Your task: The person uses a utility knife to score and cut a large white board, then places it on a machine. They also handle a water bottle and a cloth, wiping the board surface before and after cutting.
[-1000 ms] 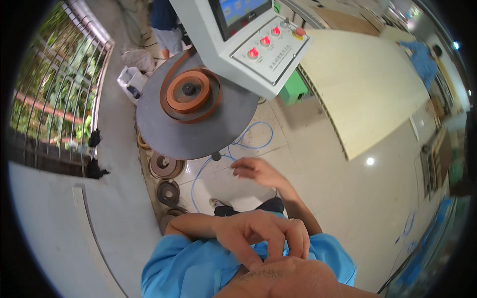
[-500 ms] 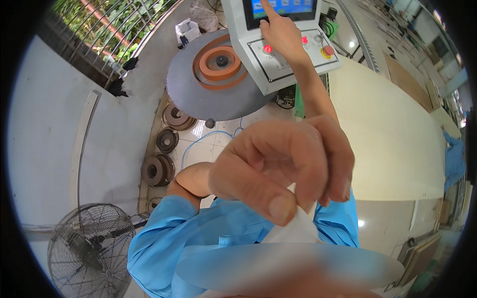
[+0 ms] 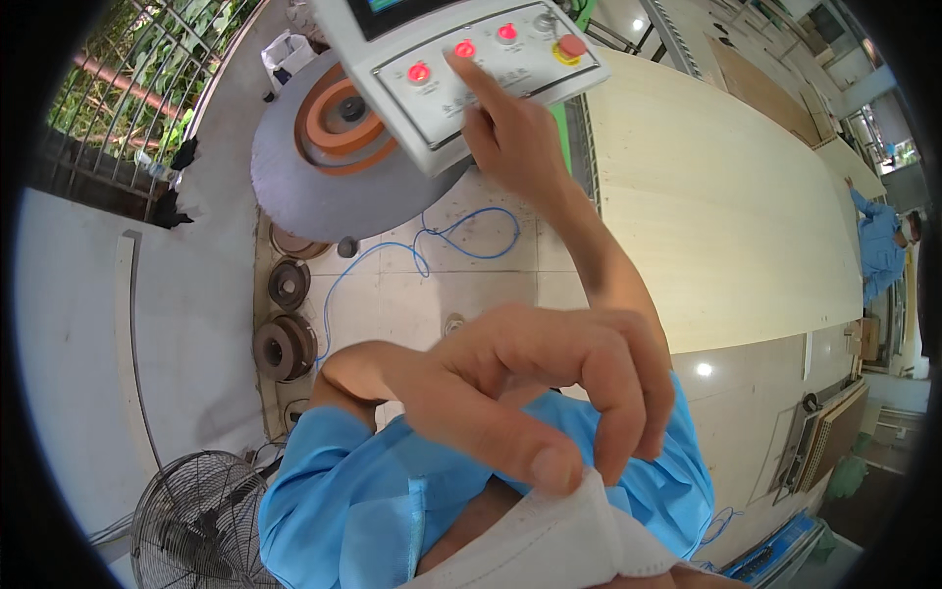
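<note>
My right hand (image 3: 517, 137) reaches to the control panel (image 3: 432, 118), a white slanted box with a screen at its top. Its index finger is stretched out, with the tip at the middle red lit button (image 3: 465, 48); the other fingers are partly bent and hold nothing. Close to the camera, my left hand (image 3: 530, 378) pinches the upper edge of a white face mask (image 3: 549, 535) between thumb and fingers. The mask is pulled up into a peak there. A red stop knob (image 3: 571, 47) on a yellow base sits at the panel's right end.
Left of the panel, a grey round disc (image 3: 285, 187) carries an orange-brown coil (image 3: 324, 133). Brown rolls (image 3: 283, 348) stand along the wall. A blue hose (image 3: 481, 255) loops over the floor. A pale board (image 3: 726, 206) extends right. A fan (image 3: 201, 525) stands lower left; another person (image 3: 881, 245) is far right.
My right hand has moved from the screen down to the panel's buttons. My left hand still pinches the mask, now slightly lower in view. The view has shifted, so the panel appears further left and higher.
</note>
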`<act>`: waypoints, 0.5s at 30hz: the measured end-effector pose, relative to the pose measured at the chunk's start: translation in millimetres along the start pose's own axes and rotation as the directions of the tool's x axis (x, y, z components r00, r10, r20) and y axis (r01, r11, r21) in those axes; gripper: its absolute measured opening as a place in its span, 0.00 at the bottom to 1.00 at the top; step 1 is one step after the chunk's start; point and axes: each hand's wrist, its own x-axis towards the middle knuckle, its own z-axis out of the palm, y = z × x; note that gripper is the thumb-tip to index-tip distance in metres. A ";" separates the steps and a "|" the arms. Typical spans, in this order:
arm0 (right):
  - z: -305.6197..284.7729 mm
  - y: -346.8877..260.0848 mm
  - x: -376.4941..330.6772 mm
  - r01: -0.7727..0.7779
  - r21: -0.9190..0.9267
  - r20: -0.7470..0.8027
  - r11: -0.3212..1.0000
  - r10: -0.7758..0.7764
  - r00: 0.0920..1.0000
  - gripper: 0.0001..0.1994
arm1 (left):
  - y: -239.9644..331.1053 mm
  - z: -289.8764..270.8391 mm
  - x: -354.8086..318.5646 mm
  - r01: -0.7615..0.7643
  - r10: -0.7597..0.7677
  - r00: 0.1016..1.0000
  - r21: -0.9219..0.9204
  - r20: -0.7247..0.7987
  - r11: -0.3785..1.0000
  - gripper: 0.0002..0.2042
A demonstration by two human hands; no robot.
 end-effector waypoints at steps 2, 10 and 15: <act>-30.6 24.1 -33.5 0.002 0.072 -0.029 0.997 0.000 1.000 0.24 | -30.5 -16.6 -2.0 0.123 -0.121 0.992 0.080 -0.025 0.989 0.11; -180.1 314.8 -116.0 -0.376 -0.377 -0.105 0.847 0.364 0.926 0.19 | -236.8 -60.1 -70.6 0.742 -0.712 0.567 -0.118 -0.413 0.660 0.17; -203.4 434.9 -183.2 -0.280 -0.613 0.048 0.738 0.389 0.920 0.23 | -352.6 -16.9 -101.5 0.855 -0.825 0.265 -0.274 -0.499 0.440 0.20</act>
